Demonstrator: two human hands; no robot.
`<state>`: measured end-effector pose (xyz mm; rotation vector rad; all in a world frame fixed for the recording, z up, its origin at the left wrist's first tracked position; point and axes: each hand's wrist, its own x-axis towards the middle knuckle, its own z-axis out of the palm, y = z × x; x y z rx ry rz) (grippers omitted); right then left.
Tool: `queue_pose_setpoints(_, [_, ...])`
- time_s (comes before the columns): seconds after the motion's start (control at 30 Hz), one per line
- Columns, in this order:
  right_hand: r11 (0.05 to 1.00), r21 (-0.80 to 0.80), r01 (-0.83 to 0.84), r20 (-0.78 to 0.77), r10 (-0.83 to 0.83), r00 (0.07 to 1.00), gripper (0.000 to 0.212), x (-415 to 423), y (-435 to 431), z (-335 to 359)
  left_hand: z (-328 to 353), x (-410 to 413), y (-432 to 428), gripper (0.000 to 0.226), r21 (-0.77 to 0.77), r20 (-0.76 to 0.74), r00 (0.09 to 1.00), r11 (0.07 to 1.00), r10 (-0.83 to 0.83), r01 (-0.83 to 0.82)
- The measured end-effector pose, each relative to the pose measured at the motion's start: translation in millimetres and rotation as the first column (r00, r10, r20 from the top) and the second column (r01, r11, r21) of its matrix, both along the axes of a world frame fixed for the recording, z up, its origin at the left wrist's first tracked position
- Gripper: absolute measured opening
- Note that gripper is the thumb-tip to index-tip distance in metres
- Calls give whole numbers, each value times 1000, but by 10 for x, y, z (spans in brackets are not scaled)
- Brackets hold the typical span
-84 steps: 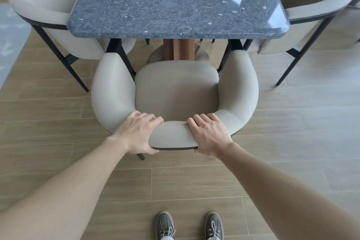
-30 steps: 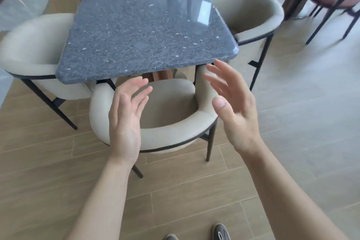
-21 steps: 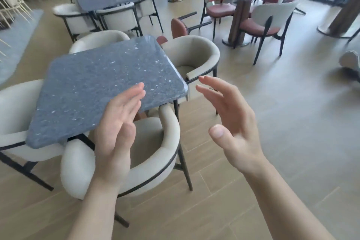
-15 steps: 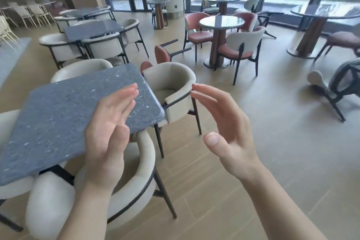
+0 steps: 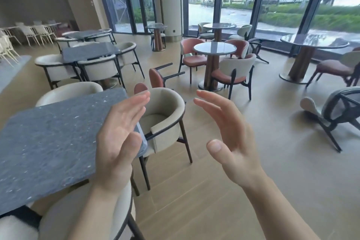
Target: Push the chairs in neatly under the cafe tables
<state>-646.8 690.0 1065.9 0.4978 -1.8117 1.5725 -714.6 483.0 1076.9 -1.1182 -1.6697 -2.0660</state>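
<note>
My left hand (image 5: 118, 142) and my right hand (image 5: 228, 136) are raised in front of me, both open and empty, palms facing each other. Below and left lies a square dark stone table (image 5: 48, 142). A cream tub chair (image 5: 64, 220) sits tucked under its near edge, mostly hidden by my left arm. Another cream tub chair (image 5: 165, 119) stands at the table's right side, its seat partly under the top. A pink chair (image 5: 157, 77) lies tipped over behind it. A grey chair (image 5: 335, 111) lies tipped on the floor at right.
A round table (image 5: 214, 48) with pink and cream chairs stands mid-room. A larger round table (image 5: 311, 43) is by the windows at right. More square tables with cream chairs (image 5: 97, 68) stand at left. Wooden floor (image 5: 243, 161) lies open ahead and to my right.
Both hands have let go of the near cream chair's backrest and lifted open. My view has swung up and to the right, from the table to the wider room.
</note>
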Motion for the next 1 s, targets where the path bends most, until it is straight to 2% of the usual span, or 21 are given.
queue_pose_setpoints(0.3, [986, 102, 133, -31, -130, 991, 86, -1094, 1059, 337, 176, -1375, 1105, 61, 85, -35, 991, 988, -129, 131])
queue_pose_setpoints(0.5, [961, 91, 261, -38, -258, 965, 81, -1633, 1761, 367, 213, -2162, 1971, 60, 85, -39, 964, 961, -262, 265])
queue_pose_setpoints(0.67, [953, 51, 299, -29, -298, 954, 74, -2022, 2378, 323, 183, -2694, 2713, 62, 67, -25, 937, 935, -348, 349])
queue_pose_setpoints(0.8, [946, 64, 316, -41, -314, 948, 69, -2374, 2987, 236, 78, -3100, 3393, 61, 45, -23, 924, 923, -381, 381])
queue_pose_setpoints(1.0, [925, 33, 378, -61, -375, 925, 79, -2862, 4180, 237, 189, -3634, 4562, 59, 60, -32, 930, 928, -367, 368])
